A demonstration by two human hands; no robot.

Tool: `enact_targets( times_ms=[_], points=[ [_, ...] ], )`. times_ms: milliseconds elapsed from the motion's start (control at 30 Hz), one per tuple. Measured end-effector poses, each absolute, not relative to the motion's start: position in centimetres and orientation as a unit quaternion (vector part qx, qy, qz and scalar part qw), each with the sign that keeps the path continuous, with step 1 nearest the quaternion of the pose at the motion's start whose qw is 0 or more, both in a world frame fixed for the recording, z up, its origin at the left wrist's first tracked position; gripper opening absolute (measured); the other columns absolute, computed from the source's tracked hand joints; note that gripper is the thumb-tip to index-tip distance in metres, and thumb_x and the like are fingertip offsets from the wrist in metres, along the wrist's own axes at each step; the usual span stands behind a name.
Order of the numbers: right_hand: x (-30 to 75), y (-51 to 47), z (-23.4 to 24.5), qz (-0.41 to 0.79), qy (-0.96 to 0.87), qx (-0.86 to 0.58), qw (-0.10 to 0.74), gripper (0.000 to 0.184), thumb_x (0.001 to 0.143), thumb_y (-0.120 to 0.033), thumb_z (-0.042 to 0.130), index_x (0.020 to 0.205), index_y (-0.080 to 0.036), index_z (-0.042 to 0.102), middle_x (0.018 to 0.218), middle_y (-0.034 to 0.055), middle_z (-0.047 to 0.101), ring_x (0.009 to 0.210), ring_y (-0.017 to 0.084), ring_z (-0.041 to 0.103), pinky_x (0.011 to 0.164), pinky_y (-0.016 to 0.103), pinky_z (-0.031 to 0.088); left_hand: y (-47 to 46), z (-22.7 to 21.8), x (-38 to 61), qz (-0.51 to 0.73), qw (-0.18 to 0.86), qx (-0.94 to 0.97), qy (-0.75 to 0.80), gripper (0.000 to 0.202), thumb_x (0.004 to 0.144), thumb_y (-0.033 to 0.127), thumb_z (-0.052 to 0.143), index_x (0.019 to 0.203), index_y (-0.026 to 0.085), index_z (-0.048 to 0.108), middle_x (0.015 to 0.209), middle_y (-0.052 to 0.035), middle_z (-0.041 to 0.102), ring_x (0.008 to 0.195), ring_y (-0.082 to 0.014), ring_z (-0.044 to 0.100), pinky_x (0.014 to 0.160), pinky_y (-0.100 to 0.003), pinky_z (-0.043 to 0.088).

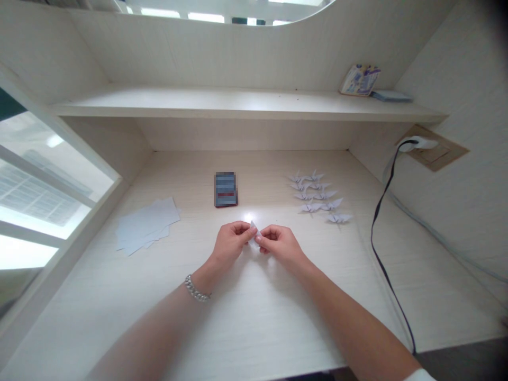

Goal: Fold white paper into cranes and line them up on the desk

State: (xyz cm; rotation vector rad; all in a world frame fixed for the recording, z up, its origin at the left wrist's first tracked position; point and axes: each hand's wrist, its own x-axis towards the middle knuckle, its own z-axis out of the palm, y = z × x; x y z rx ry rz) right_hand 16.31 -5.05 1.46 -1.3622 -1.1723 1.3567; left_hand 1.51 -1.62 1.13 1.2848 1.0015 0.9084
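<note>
My left hand and my right hand meet over the middle of the pale wooden desk. Both pinch a small folded piece of white paper between thumb and fingertips. Most of the paper is hidden by the fingers. A silver bracelet sits on my left wrist. To the right of my hands lies a group of several small folded paper cranes. A loose stack of white paper sheets lies to the left.
A phone lies flat behind my hands. A black cable runs from a wall socket across the desk's right side. On the shelf above stand a small printed packet and a flat pad. A window is at left.
</note>
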Motion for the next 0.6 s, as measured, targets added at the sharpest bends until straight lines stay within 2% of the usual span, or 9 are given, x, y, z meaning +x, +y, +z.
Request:
enact_targets(
  times_ms=[133, 333, 600],
  points=[
    [15.98, -5.33, 1.34, 0.547, -0.497, -0.538, 0.406, 0.026, 0.074, -0.041, 0.061, 0.072, -0.015, 0.060, 0.059, 0.0021, 0.062, 0.054, 0.014, 0.059, 0.055, 0.025, 0.048, -1.59, 1.08, 1.46, 0.400, 0.603, 0.551, 0.416, 0.023, 0.073, 0.035, 0.063, 0.067, 0.012, 0.064, 0.062, -0.0023, 0.059, 0.058, -0.0110, 0.051, 0.055, -0.022, 0.039],
    [16.03, -5.55, 1.40, 0.528, -0.523, -0.552, 0.377, 0.025, 0.076, -0.039, 0.059, 0.068, -0.016, 0.059, 0.057, 0.0019, 0.062, 0.051, 0.013, 0.058, 0.052, 0.024, 0.046, -1.65, 1.12, 1.61, 0.428, 0.603, 0.530, 0.415, 0.023, 0.071, 0.035, 0.065, 0.071, 0.012, 0.066, 0.063, -0.0031, 0.061, 0.057, -0.0115, 0.052, 0.053, -0.022, 0.039],
    [15.65, -5.66, 1.59, 0.521, -0.513, -0.538, 0.420, 0.028, 0.076, -0.044, 0.058, 0.073, -0.016, 0.060, 0.059, 0.0018, 0.062, 0.054, 0.014, 0.060, 0.053, 0.024, 0.046, -1.85, 1.42, 1.59, 0.438, 0.538, 0.551, 0.464, 0.021, 0.068, 0.034, 0.067, 0.069, 0.013, 0.067, 0.068, -0.0045, 0.065, 0.064, -0.0134, 0.055, 0.058, -0.023, 0.042]
  ],
)
